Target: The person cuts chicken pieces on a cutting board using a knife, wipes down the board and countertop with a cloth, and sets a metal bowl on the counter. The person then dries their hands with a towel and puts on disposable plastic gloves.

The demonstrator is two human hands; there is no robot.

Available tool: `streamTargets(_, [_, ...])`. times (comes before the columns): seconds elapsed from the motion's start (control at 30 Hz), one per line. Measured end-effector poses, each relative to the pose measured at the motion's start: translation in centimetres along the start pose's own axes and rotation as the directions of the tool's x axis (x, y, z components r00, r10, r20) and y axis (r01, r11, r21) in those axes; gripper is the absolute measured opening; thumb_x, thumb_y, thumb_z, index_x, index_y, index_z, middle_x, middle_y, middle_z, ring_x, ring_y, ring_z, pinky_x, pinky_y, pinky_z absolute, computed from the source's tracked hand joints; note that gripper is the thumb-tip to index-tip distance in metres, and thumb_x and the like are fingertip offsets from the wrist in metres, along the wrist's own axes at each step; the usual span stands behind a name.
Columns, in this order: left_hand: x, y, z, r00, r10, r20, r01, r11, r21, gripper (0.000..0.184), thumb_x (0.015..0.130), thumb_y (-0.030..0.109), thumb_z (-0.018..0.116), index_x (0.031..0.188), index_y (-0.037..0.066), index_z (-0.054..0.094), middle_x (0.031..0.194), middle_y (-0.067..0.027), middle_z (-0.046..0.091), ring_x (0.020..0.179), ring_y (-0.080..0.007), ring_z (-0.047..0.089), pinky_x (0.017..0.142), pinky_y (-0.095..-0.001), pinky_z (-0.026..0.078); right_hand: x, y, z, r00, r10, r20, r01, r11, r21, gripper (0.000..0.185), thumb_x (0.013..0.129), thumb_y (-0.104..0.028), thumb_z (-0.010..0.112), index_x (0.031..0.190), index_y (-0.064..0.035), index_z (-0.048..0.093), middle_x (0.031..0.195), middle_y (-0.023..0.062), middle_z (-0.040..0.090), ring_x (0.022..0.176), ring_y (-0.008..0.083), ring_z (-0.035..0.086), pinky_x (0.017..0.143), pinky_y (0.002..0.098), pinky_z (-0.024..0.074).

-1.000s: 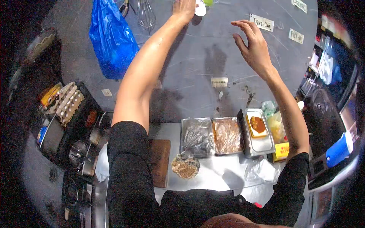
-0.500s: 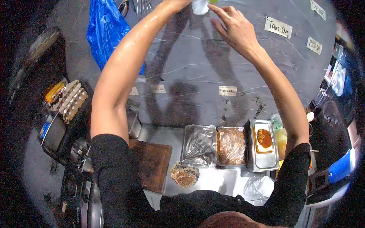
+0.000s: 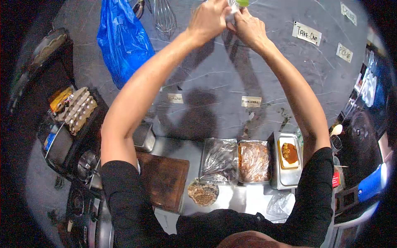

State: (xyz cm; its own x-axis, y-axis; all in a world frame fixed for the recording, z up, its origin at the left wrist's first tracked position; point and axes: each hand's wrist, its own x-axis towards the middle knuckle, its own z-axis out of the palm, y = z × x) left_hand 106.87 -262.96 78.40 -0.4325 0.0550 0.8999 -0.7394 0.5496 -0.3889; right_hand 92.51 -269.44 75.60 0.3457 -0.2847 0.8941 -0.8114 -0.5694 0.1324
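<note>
Both arms reach up to the wall at the top of the view. My left hand (image 3: 210, 20) is closed, its fingers curled at a piece of whitish, see-through plastic (image 3: 233, 5). My right hand (image 3: 250, 28) meets it from the other side, thumb and fingers pinched on the plastic's lower part. The plastic's upper end is cut off by the frame, so I cannot tell its full shape. Just beside it, above my right fingers, is a small bright green thing (image 3: 243, 2).
A blue plastic bag (image 3: 124, 45) and a whisk (image 3: 164, 18) hang at left. Below are a wooden board (image 3: 165, 180), a plastic-covered tray (image 3: 219, 161), a food-filled tray (image 3: 254, 163), a lidded steel container (image 3: 288, 177) and a round crusty disc (image 3: 203, 192). An egg carton (image 3: 80, 109) stands left.
My left hand has come down into view and moved right beside the plastic. My right hand's outstretched fingers have closed in on it. The view has shifted slightly.
</note>
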Motion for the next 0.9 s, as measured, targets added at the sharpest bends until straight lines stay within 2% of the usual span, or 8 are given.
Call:
streamTargets(0.13, [-1.9, 3.0, -0.3, 0.934, 0.348, -0.085, -0.335, 0.933, 0.131, 0.018, 0.083, 0.013, 0.054, 0.097, 0.002, 0.056, 0.095, -0.0135, 0.06, 0.092, -0.0296, 0.058, 0.077, -0.04, 0.047, 0.7, 1.4, 0.9, 0.988, 0.082, 0.128, -0.094, 0.992, 0.085, 0.047, 0.081, -0.031, 0.058, 0.122, -0.0131, 0.043, 0.105, 0.0162, 0.056, 0.084, 0.037, 0.06, 0.067, 0.0473, 0.0489])
streamTargets(0.2, [-4.0, 6.2, -1.0, 0.965, 0.26, -0.016, -0.261, 0.959, -0.113, 0.017, 0.084, 0.012, 0.053, 0.094, -0.002, 0.053, 0.089, -0.0178, 0.06, 0.082, -0.032, 0.06, 0.07, -0.0416, 0.048, 0.7, 1.4, 1.1, 0.992, 0.081, 0.092, -0.09, 0.99, 0.105, 0.054, 0.081, -0.033, 0.058, 0.128, -0.0164, 0.037, 0.103, 0.0166, 0.058, 0.084, 0.0367, 0.061, 0.067, 0.0476, 0.0491])
streamTargets(0.27, [-5.3, 9.2, -2.0, 0.976, -0.06, 0.208, 0.129, 0.934, -0.334, 0.018, 0.086, 0.02, 0.054, 0.088, 0.003, 0.051, 0.065, -0.0172, 0.058, 0.058, -0.0373, 0.059, 0.055, -0.0451, 0.048, 0.0, 0.4, 0.1, 0.998, 0.024, -0.058, -0.021, 0.999, 0.045, 0.067, 0.078, -0.037, 0.06, 0.135, -0.0215, 0.027, 0.104, 0.018, 0.057, 0.084, 0.037, 0.061, 0.067, 0.0484, 0.0494])
streamTargets(0.33, [-4.6, 9.7, -2.7, 0.944, -0.177, 0.277, 0.236, 0.952, -0.196, 0.026, 0.083, 0.028, 0.059, 0.089, 0.005, 0.05, 0.062, -0.0158, 0.059, 0.058, -0.0369, 0.059, 0.055, -0.0455, 0.048, -0.2, 0.4, -0.1, 0.998, 0.044, -0.041, -0.041, 0.997, 0.066, 0.07, 0.08, -0.032, 0.058, 0.138, -0.0232, 0.019, 0.103, 0.0173, 0.057, 0.084, 0.0363, 0.061, 0.067, 0.0475, 0.049])
streamTargets(0.43, [-2.6, 5.4, -1.2, 0.932, -0.357, 0.067, 0.35, 0.931, 0.103, 0.034, 0.08, 0.036, 0.06, 0.09, 0.006, 0.05, 0.069, -0.0166, 0.061, 0.062, -0.0362, 0.06, 0.057, -0.0436, 0.048, -0.5, -0.4, -2.4, 0.998, 0.05, 0.023, -0.054, 0.978, 0.201, 0.075, 0.075, -0.024, 0.061, 0.138, -0.0175, 0.02, 0.111, 0.0202, 0.053, 0.087, 0.0392, 0.058, 0.072, 0.0465, 0.0472])
streamTargets(0.5, [-0.2, 3.5, -1.4, 0.903, -0.43, 0.015, 0.427, 0.901, 0.077, 0.02, 0.081, 0.019, 0.055, 0.094, 0.004, 0.054, 0.091, -0.0199, 0.056, 0.082, -0.04, 0.056, 0.069, -0.0471, 0.045, -0.9, -0.8, -2.9, 0.998, 0.058, 0.026, -0.062, 0.973, 0.22, 0.075, 0.075, -0.024, 0.061, 0.138, -0.0176, 0.021, 0.111, 0.0204, 0.053, 0.087, 0.0394, 0.058, 0.072, 0.0465, 0.0472])
streamTargets(0.6, [1.5, 0.1, 0.5, 0.902, -0.427, -0.064, 0.431, 0.9, 0.063, 0.028, 0.08, 0.025, 0.057, 0.103, 0.009, 0.056, 0.092, -0.0156, 0.057, 0.083, -0.0368, 0.058, 0.071, -0.0451, 0.046, -1.1, -0.5, -2.7, 1.0, 0.008, -0.023, -0.003, 0.971, 0.238, 0.076, 0.074, -0.022, 0.063, 0.137, -0.0193, 0.022, 0.112, 0.0207, 0.052, 0.088, 0.0398, 0.057, 0.073, 0.0466, 0.0475])
streamTargets(0.9, [4.8, -2.3, 0.2, 0.918, -0.391, -0.059, 0.396, 0.908, 0.136, 0.024, 0.08, 0.028, 0.056, 0.086, 0.008, 0.067, 0.088, -0.0125, 0.063, 0.081, -0.0325, 0.06, 0.072, -0.0418, 0.047, -2.9, -0.5, -3.3, 1.0, 0.009, 0.017, -0.012, 0.981, 0.193, 0.076, 0.074, -0.018, 0.062, 0.137, -0.0212, 0.02, 0.103, 0.0193, 0.051, 0.083, 0.0394, 0.057, 0.069, 0.0472, 0.0479])
